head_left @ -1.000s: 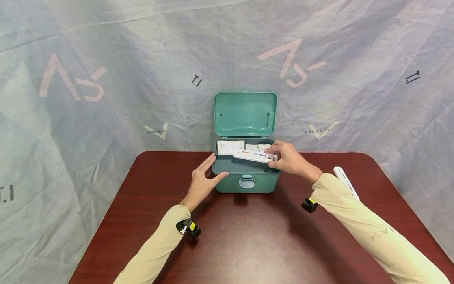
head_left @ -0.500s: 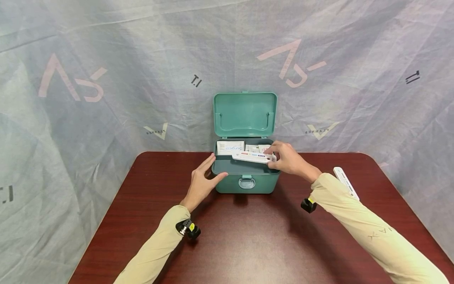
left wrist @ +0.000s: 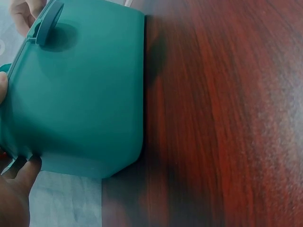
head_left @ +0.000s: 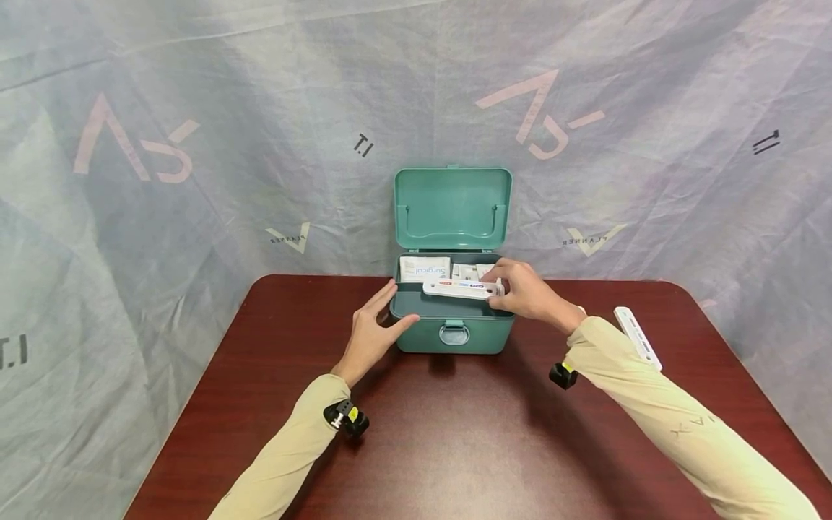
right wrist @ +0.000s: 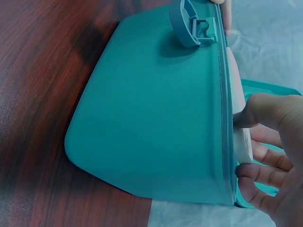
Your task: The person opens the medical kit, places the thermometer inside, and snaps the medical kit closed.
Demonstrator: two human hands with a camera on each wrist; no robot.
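A teal lidded box (head_left: 416, 338) stands on the table with its lid (head_left: 453, 209) raised. My right hand (head_left: 528, 292) reaches over the box's right rim and pinches one end of a long, slim white case with coloured labels (head_left: 458, 289). The case lies crosswise at the opening, above the front compartment; in the right wrist view its edge (right wrist: 244, 142) shows between thumb and fingers. My left hand (head_left: 368, 339) rests its straight fingers at the left side of the box, thumb stretched to the front rim.
In the back of the box sit a white packet marked Surgical (head_left: 425, 269) and several smaller white packets (head_left: 469, 271). A similar white case (head_left: 638, 338) lies on the table (head_left: 442, 448) at right, close to the right sleeve. A grey printed cloth (head_left: 260, 130) hangs behind.
The white case has shifted slightly left with my right hand and lies a bit more level. My left hand stays at the box. The head view has moved slightly.
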